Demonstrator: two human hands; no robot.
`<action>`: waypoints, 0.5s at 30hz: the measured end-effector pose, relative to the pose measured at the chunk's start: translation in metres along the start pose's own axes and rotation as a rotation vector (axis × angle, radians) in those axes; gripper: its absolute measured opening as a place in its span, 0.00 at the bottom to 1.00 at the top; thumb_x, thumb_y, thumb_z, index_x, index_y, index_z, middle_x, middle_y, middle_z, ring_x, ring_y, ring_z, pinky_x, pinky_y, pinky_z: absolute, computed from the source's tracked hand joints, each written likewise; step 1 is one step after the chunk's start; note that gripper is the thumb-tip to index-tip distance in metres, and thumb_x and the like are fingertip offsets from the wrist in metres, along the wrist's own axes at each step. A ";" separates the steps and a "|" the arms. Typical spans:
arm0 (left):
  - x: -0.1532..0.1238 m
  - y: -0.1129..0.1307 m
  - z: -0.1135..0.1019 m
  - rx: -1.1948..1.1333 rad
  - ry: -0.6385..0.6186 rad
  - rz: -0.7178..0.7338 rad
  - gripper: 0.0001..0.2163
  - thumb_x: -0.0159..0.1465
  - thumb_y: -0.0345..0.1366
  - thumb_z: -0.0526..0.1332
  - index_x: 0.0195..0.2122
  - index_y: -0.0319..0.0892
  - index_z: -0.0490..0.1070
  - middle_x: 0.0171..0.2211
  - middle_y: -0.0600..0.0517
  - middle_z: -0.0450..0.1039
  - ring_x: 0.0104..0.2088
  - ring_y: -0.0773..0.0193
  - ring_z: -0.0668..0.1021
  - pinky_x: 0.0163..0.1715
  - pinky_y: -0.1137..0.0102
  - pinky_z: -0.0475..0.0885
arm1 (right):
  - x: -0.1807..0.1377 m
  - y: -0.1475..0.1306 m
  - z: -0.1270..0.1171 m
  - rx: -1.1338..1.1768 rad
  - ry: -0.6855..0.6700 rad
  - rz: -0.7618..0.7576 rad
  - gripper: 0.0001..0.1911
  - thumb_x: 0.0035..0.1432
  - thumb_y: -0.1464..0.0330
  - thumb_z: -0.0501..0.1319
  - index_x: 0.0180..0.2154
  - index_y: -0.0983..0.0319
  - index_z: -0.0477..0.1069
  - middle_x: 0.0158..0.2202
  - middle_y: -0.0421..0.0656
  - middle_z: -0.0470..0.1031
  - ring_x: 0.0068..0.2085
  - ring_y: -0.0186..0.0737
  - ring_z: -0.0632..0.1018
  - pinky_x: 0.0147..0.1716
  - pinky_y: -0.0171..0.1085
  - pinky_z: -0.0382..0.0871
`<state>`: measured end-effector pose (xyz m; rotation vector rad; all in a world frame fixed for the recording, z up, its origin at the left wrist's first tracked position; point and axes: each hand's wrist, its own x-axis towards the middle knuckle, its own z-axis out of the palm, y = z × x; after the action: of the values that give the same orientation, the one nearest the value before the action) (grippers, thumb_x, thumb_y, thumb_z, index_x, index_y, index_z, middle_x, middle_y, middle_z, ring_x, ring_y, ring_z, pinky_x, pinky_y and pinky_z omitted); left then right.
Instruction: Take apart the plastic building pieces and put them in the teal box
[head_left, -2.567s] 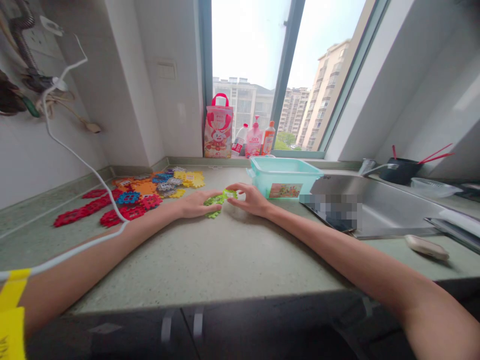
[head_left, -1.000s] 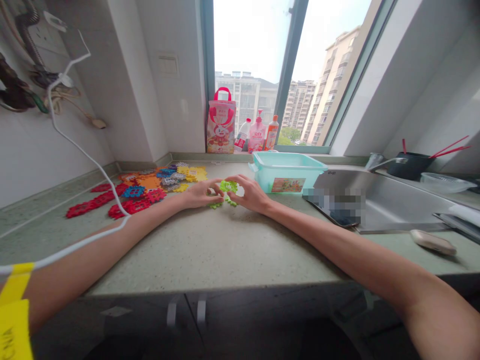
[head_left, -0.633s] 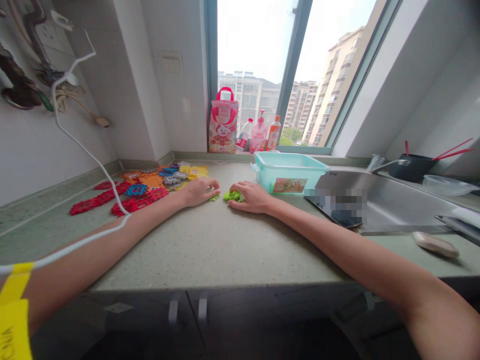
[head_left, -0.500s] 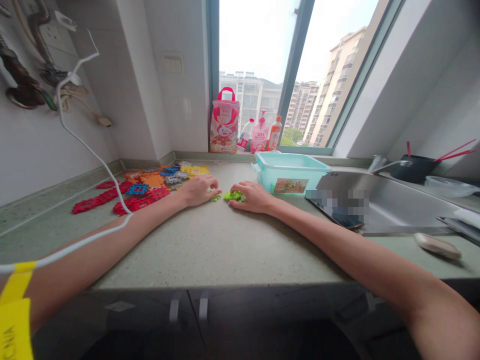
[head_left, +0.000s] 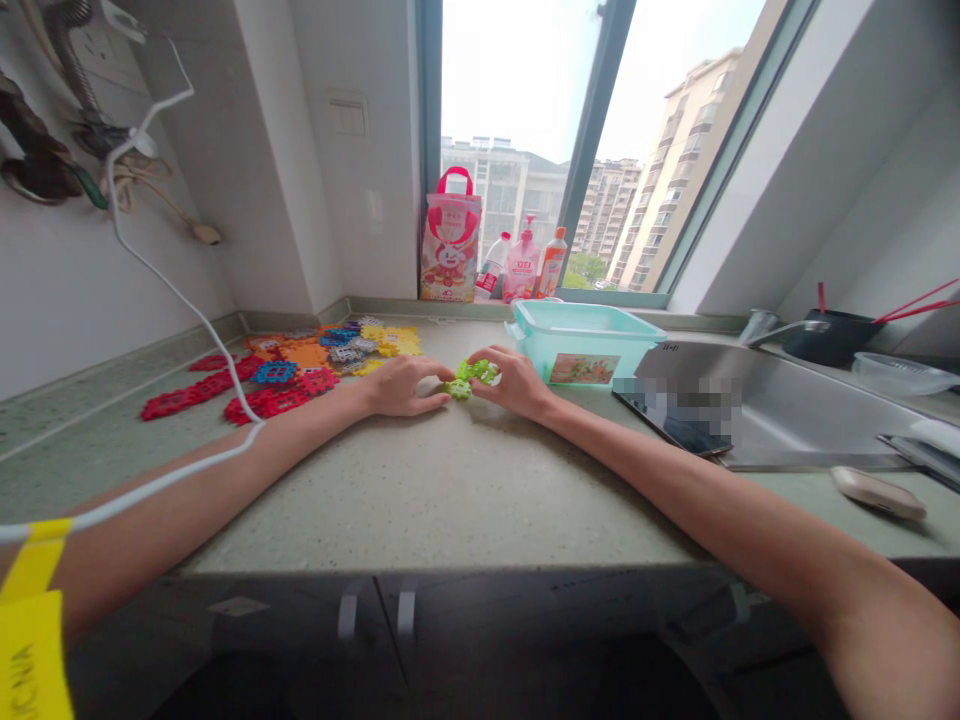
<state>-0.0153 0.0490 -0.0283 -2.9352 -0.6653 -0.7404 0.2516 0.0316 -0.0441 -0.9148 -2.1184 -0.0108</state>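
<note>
Both my hands meet at the middle of the green countertop (head_left: 420, 490). My right hand (head_left: 511, 381) pinches a small stack of green snowflake-shaped plastic pieces (head_left: 478, 373), lifted a little off the counter. My left hand (head_left: 401, 384) has its fingers curled, and its fingertips touch another green piece (head_left: 457, 389) that joins the stack. A spread of red, blue, orange, yellow and grey pieces (head_left: 300, 362) lies to the left of my left hand.
A turquoise plastic tub (head_left: 581, 343) stands just right of my hands. A steel sink (head_left: 780, 415) with a tap lies further right. A pink bag (head_left: 450, 250) and bottles (head_left: 525, 268) stand on the window sill. A white cable (head_left: 172, 300) hangs over my left forearm.
Half a second ago both hands lay flat over green pieces on the counter, a gap between them. Now they have closed together and the right hand has lifted its pieces.
</note>
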 end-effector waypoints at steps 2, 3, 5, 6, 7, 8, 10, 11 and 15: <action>0.000 -0.002 0.000 0.032 0.059 0.014 0.14 0.69 0.46 0.62 0.48 0.42 0.78 0.45 0.46 0.84 0.45 0.56 0.84 0.49 0.64 0.76 | 0.001 0.000 0.001 0.039 0.040 -0.003 0.12 0.61 0.67 0.70 0.47 0.57 0.79 0.46 0.44 0.81 0.45 0.43 0.82 0.45 0.40 0.76; 0.000 -0.004 -0.001 0.066 0.090 0.015 0.13 0.69 0.46 0.62 0.45 0.42 0.78 0.42 0.46 0.83 0.43 0.57 0.83 0.47 0.65 0.75 | 0.002 -0.001 0.001 0.059 0.057 -0.012 0.12 0.61 0.66 0.70 0.47 0.57 0.79 0.47 0.45 0.81 0.45 0.43 0.82 0.45 0.40 0.76; 0.000 -0.010 -0.004 0.161 0.132 0.000 0.12 0.69 0.46 0.62 0.38 0.43 0.76 0.36 0.48 0.81 0.37 0.58 0.81 0.42 0.66 0.73 | 0.002 -0.003 0.003 0.094 0.070 -0.042 0.12 0.63 0.65 0.69 0.49 0.57 0.78 0.50 0.46 0.81 0.49 0.44 0.82 0.46 0.41 0.77; 0.000 -0.013 -0.006 0.213 0.137 -0.014 0.12 0.68 0.46 0.62 0.35 0.43 0.75 0.33 0.49 0.79 0.34 0.59 0.80 0.39 0.66 0.72 | 0.002 -0.003 0.004 0.106 0.053 -0.062 0.13 0.64 0.64 0.68 0.50 0.57 0.78 0.52 0.46 0.80 0.51 0.44 0.81 0.48 0.41 0.77; -0.001 -0.017 -0.007 0.263 0.135 -0.031 0.13 0.68 0.46 0.61 0.32 0.43 0.74 0.29 0.50 0.77 0.31 0.60 0.78 0.36 0.67 0.69 | 0.002 -0.004 0.005 0.113 0.009 -0.085 0.13 0.65 0.64 0.68 0.51 0.57 0.78 0.54 0.47 0.80 0.52 0.44 0.81 0.50 0.42 0.76; -0.002 -0.020 -0.008 0.306 0.126 -0.056 0.15 0.68 0.47 0.61 0.29 0.43 0.72 0.27 0.50 0.75 0.28 0.60 0.76 0.33 0.67 0.67 | 0.002 -0.004 0.005 0.115 -0.058 -0.104 0.13 0.66 0.63 0.67 0.52 0.57 0.77 0.54 0.47 0.80 0.53 0.45 0.81 0.53 0.43 0.75; -0.004 -0.026 -0.009 0.367 0.096 -0.134 0.19 0.69 0.49 0.59 0.24 0.43 0.70 0.21 0.51 0.71 0.24 0.61 0.72 0.29 0.67 0.61 | 0.001 -0.004 0.007 0.114 -0.210 -0.114 0.15 0.67 0.62 0.67 0.53 0.58 0.77 0.53 0.48 0.81 0.53 0.45 0.81 0.56 0.45 0.74; -0.005 -0.028 -0.009 0.385 0.078 -0.183 0.22 0.69 0.51 0.57 0.22 0.43 0.70 0.19 0.51 0.69 0.22 0.61 0.70 0.27 0.67 0.58 | 0.001 -0.003 0.007 0.111 -0.270 -0.108 0.16 0.67 0.62 0.68 0.54 0.58 0.77 0.52 0.48 0.81 0.52 0.45 0.81 0.57 0.46 0.73; -0.007 -0.030 -0.008 0.399 -0.018 -0.288 0.28 0.71 0.56 0.53 0.20 0.43 0.69 0.18 0.50 0.68 0.21 0.61 0.68 0.26 0.68 0.51 | 0.001 -0.001 0.006 0.087 -0.316 -0.062 0.17 0.66 0.61 0.69 0.54 0.60 0.77 0.50 0.48 0.82 0.49 0.45 0.81 0.54 0.44 0.73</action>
<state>-0.0366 0.0726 -0.0263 -2.5141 -1.1083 -0.5219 0.2466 0.0327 -0.0472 -0.8424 -2.4173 0.2050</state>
